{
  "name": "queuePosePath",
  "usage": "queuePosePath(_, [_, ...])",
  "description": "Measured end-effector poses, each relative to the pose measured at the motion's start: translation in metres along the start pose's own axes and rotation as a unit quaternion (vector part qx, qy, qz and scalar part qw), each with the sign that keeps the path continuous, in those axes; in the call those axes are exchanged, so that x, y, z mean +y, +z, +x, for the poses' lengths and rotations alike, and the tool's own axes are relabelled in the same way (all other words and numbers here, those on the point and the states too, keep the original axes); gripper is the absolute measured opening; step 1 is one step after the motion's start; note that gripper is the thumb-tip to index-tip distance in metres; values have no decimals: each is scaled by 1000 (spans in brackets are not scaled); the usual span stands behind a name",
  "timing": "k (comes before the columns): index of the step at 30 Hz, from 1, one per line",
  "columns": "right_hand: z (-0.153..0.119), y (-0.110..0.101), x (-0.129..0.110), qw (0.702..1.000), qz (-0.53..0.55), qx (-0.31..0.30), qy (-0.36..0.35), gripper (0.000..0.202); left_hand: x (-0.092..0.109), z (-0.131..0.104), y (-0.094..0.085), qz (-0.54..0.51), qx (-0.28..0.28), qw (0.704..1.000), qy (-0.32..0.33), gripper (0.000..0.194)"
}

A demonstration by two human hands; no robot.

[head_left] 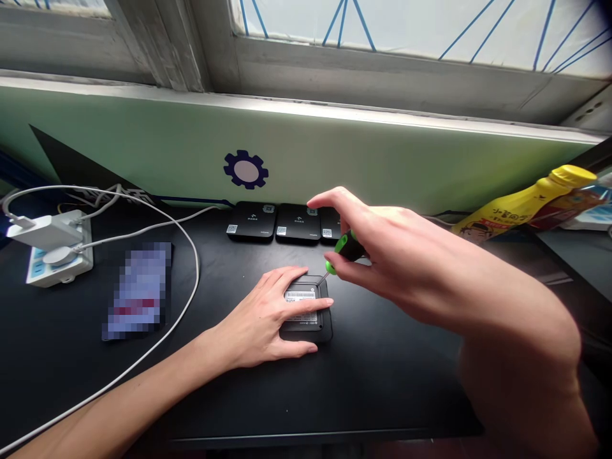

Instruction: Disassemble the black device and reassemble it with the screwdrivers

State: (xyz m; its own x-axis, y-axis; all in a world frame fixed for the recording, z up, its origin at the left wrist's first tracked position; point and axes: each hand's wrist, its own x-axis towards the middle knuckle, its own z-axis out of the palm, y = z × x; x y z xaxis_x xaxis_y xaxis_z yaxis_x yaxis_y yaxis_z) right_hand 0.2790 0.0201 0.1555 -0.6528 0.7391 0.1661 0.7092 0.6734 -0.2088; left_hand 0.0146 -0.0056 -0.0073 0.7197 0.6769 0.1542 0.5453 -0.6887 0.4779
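Note:
A flat black electronic box (326, 333) lies on the dark desk, its white printed label facing up. My left hand (270, 319) holds it from the left, with the thumb along the near edge, one finger across the label and other fingers at the far edge. In my right hand (387, 255) is a screwdriver (351, 247) with a black and green handle, tilted. Its thin shank points down to the far edge of the box, near the right corner. Whether the tip sits in a screw is too small to tell.
Similar black boxes (251, 222) stand in a row along the green panel (182, 153). On the left are a white power strip (60, 271), a looping white cable (197, 274) and a blurred packet (141, 287). A yellow bottle (521, 201) leans at the right.

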Motion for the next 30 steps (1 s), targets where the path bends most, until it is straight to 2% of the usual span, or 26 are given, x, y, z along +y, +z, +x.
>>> queuePosePath(4, [-1, -1, 2, 1000, -5, 16, -21, 48, 1, 0, -1, -2, 0, 1000, -2, 77])
queuePosePath(7, [7, 1, -3, 998, -56, 2, 0, 38, 2, 1, -1, -6, 4, 1000, -2, 76])
queuePosePath(12, [19, 5, -11, 987, -152, -1, 58, 49, 2, 1, -1, -10, 9, 1000, 3, 76])
queuePosePath(17, [17, 4, -9, 992, -120, -13, 41, 30, 2, 1, -1, -15, 11, 1000, 3, 75])
queuePosePath(25, [13, 1, -7, 998, -58, -14, 30, 30, 2, 1, -1, -17, 4, 1000, -3, 75])
queuePosePath(30, [19, 0, -14, 997, -68, -7, 46, 13, 1, 0, 0, -16, 6, 1000, 2, 76])
